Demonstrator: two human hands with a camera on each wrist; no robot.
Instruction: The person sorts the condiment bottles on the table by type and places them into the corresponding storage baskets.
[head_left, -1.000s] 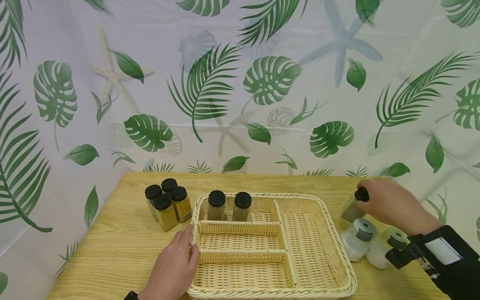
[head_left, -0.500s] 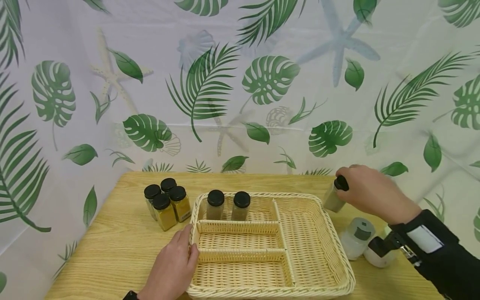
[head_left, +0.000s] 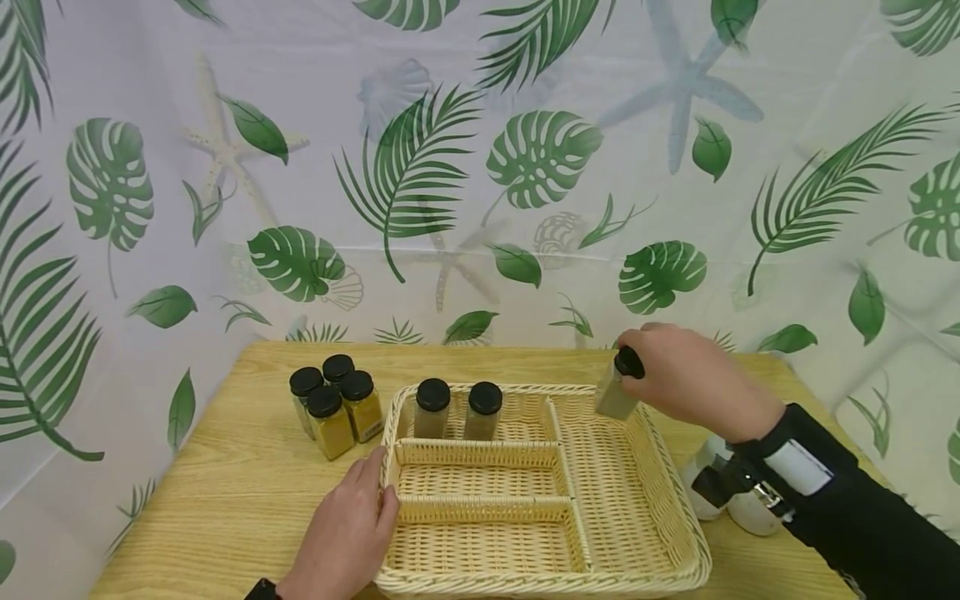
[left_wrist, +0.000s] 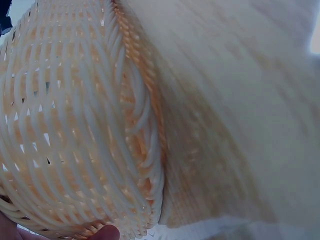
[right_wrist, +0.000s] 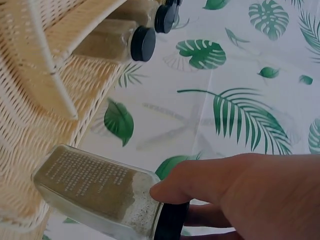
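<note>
My right hand [head_left: 693,379] pinches a spice jar [right_wrist: 95,185] near its black lid, tilted above the far right part of the wicker basket [head_left: 633,575]. The jar is clear glass with greyish-brown powder and small print on its side. My left hand [head_left: 341,529] grips the basket's left rim, thumb on the rim; in the left wrist view only a bit of thumb and finger shows beside the weave. Inside the basket's back left compartment stand two black-lidded jars, the left jar [head_left: 432,410] and the right jar [head_left: 483,412], both with brownish powder.
Several black-lidded jars, including a yellow-powder jar [head_left: 331,429], stand together left of the basket on the wooden table [head_left: 225,500]. Right of the basket are two whitish containers, one a white jar [head_left: 701,492], partly hidden by the right wrist. A leaf-patterned cloth [head_left: 465,183] hangs behind.
My right hand has carried the spice jar leftward from beside the whitish containers, over the basket's right rim. My left hand stays on the left rim.
</note>
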